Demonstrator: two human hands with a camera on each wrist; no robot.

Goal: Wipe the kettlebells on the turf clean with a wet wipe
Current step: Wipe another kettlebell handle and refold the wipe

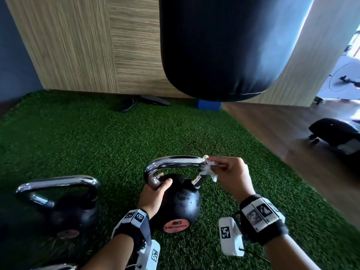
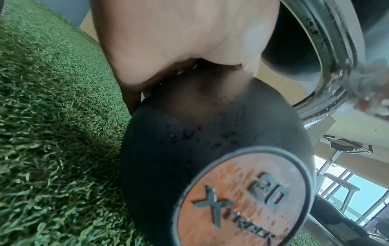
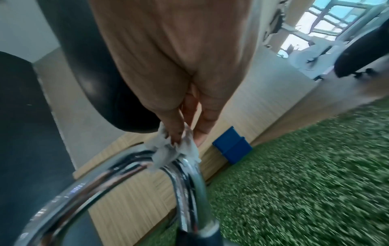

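A black kettlebell (image 1: 180,199) with a chrome handle (image 1: 175,160) and an orange "20" badge (image 2: 242,203) stands on the green turf (image 1: 97,137). My left hand (image 1: 155,190) grips the left leg of that handle where it meets the ball. My right hand (image 1: 229,172) pinches a crumpled white wet wipe (image 1: 209,169) against the handle's right bend; the wipe (image 3: 174,148) sits on the chrome curve (image 3: 185,166) under my fingertips (image 3: 174,133). A second black kettlebell (image 1: 64,203) with a chrome handle stands to the left.
A black punching bag (image 1: 224,45) hangs just beyond the kettlebell. A blue block (image 1: 208,105) and dark sandals (image 1: 128,104) lie by the wooden wall. Wooden floor (image 1: 292,133) with gym machines borders the turf on the right.
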